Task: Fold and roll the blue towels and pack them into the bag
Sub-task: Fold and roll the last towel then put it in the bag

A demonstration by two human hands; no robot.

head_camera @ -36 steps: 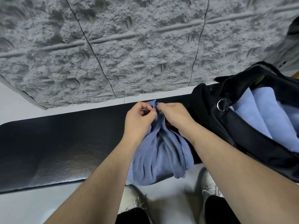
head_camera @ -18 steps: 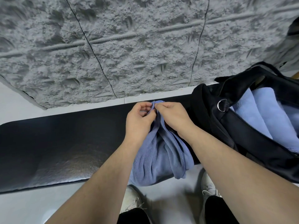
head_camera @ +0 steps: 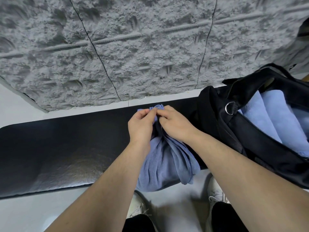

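Observation:
A bunched blue towel (head_camera: 165, 166) hangs over the near edge of a black padded bench (head_camera: 63, 144). My left hand (head_camera: 141, 127) and my right hand (head_camera: 173, 123) meet at its top edge, each pinching the cloth between thumb and fingers. To the right, an open black bag (head_camera: 260, 144) sits on the bench with lighter blue towels (head_camera: 270, 114) inside it.
A rough grey textured wall (head_camera: 133, 47) rises right behind the bench. A metal ring (head_camera: 230, 108) hangs on the bag's strap. White shoes (head_camera: 215, 193) and a pale floor show below the bench edge.
Both hands have shifted their pinch along the towel's top edge and lifted it slightly toward the wall. The towel still hangs bunched; the bag has not moved.

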